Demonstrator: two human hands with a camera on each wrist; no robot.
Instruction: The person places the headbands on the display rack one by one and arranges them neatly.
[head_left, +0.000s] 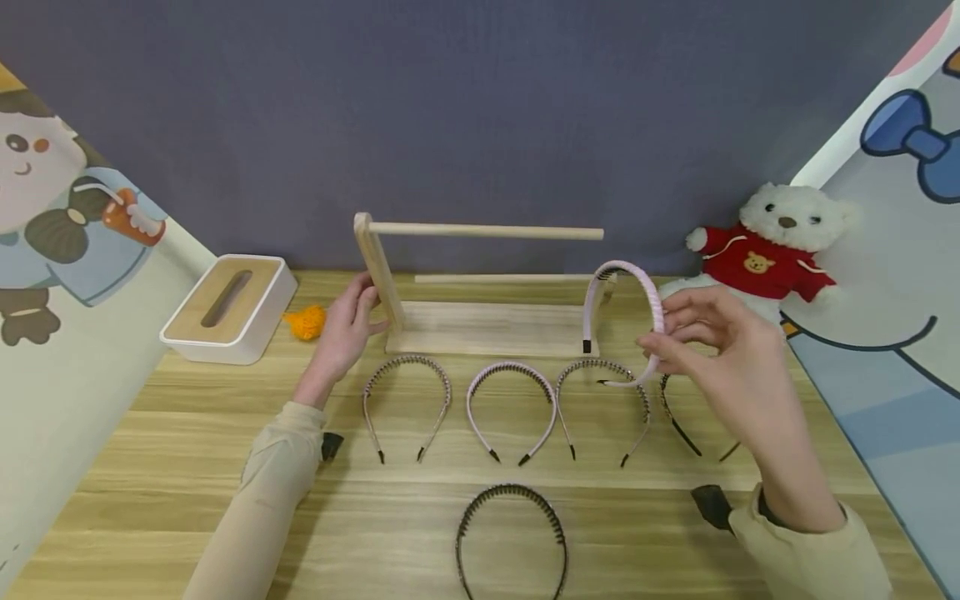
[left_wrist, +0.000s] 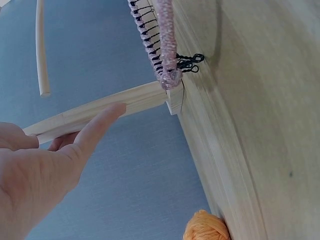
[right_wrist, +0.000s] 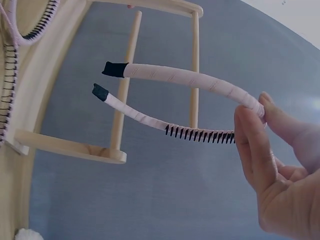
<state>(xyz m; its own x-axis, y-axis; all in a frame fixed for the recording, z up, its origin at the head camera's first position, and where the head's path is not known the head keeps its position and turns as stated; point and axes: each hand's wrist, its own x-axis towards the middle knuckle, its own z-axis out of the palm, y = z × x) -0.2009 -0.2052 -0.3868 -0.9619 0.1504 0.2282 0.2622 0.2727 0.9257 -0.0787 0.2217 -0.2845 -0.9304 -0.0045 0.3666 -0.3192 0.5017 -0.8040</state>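
My right hand (head_left: 738, 354) pinches a pink wrapped headband (head_left: 651, 304) between thumb and fingers, raised at the right end of a wooden rack (head_left: 487, 231). In the right wrist view its two black tips point toward the rack's rods (right_wrist: 195, 107), and black comb teeth line one inner side. The rack's left upright (head_left: 381, 271) is held by my left hand (head_left: 347, 325); the left wrist view has the thumb along the post and other fingers behind it. Before the rack lie a beaded headband (head_left: 408, 359), a pink headband (head_left: 471, 410) and another beaded headband (head_left: 647, 407).
A dark toothed headband (head_left: 459, 542) lies nearest the front; another dark headband (head_left: 678, 429) is partly hidden by my right hand. Left of the rack are an orange ball (head_left: 306, 322) and a tissue box (head_left: 262, 321). A white teddy bear (head_left: 795, 225) sits back right.
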